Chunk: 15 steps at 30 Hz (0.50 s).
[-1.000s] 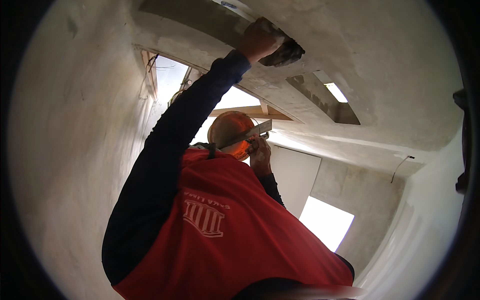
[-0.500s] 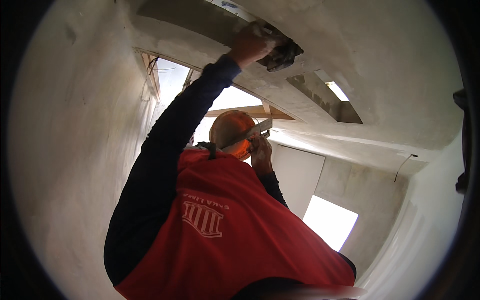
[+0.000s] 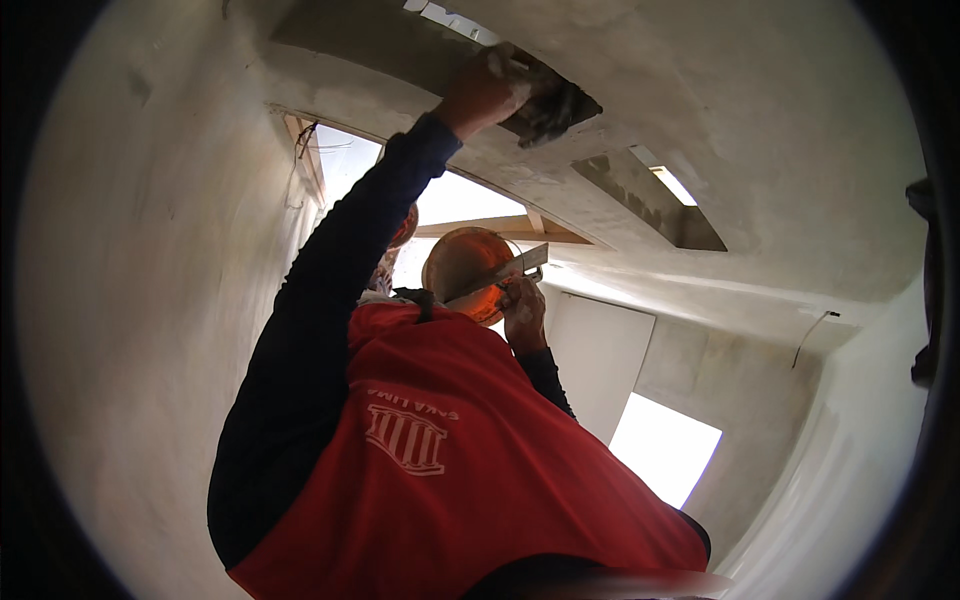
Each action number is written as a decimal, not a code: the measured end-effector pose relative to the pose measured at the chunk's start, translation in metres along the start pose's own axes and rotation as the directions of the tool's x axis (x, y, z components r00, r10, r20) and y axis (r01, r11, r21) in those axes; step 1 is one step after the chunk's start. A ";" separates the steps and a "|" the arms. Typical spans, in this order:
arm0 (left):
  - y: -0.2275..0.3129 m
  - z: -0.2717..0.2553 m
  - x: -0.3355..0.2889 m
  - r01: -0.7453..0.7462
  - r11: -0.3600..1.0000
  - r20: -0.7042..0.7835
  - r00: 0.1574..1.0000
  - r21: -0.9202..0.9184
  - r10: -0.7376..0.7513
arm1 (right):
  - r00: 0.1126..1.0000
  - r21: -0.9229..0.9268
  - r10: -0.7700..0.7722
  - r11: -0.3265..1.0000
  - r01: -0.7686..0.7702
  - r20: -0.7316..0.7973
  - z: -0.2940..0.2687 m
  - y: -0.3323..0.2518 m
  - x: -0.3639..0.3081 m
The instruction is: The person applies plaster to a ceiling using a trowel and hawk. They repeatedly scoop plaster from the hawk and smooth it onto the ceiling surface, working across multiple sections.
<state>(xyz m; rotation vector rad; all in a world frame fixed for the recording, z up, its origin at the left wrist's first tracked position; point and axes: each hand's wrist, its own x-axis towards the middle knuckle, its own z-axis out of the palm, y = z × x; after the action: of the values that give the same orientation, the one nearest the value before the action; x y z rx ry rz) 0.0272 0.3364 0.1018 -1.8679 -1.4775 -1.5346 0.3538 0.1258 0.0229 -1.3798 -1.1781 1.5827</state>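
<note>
- Left of the orange bucket (image 3: 488,304), I see the pale wall (image 3: 140,330), stained and blotchy.
- Above and left of the bucket, a long recess (image 3: 350,38) runs up to the left grip (image 3: 487,92), a bare hand. It reaches a blurred dark lump (image 3: 552,112) above and right of the bucket; I can't tell whether the fingers are clasping that or merely touching it. If it's loosely held, I'd worry about it slipping out, and the recess edge could scrape the knuckles.
- At the bucket's right side, the right grip (image 3: 522,314) is closed around a flat-bladed tool (image 3: 528,262), whose blade crosses the mouth in my view; whether it touches the rim, I can't tell. A slack wrist could tip the blade and shed whatever it carries, or knock the bucket.
- Right of and above the bucket sits a second, shorter slot (image 3: 650,205).
</note>
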 end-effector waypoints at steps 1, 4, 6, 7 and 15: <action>0.007 0.000 -0.005 -0.031 0.999 -0.038 0.999 -0.016 0.030 | 1.000 -0.037 -0.016 0.999 0.017 0.005 -0.001 0.000 0.000; 0.012 0.012 0.001 -0.060 0.994 -0.073 0.995 0.089 0.067 | 0.999 -0.082 -0.017 0.996 0.020 0.039 -0.002 0.000 0.002; -0.002 0.024 0.020 -0.038 0.970 -0.071 0.996 0.242 0.057 | 0.991 -0.329 -0.065 0.939 0.101 0.119 -0.002 -0.001 0.003; -0.008 0.025 0.023 0.004 0.983 -0.062 0.998 0.183 0.007 | 0.995 -0.207 -0.035 0.977 0.053 0.090 -0.001 -0.002 0.004; -0.008 -0.009 0.012 0.312 0.907 0.322 0.922 -0.283 -0.217 | 0.996 0.014 0.061 0.998 -0.062 0.063 0.001 -0.005 0.003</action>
<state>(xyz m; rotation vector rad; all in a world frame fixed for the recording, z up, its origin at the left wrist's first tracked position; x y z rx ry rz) 0.0147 0.3394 0.1131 -2.2316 -1.7546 -1.7910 0.3521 0.1304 0.0268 -1.3775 -1.1673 1.6861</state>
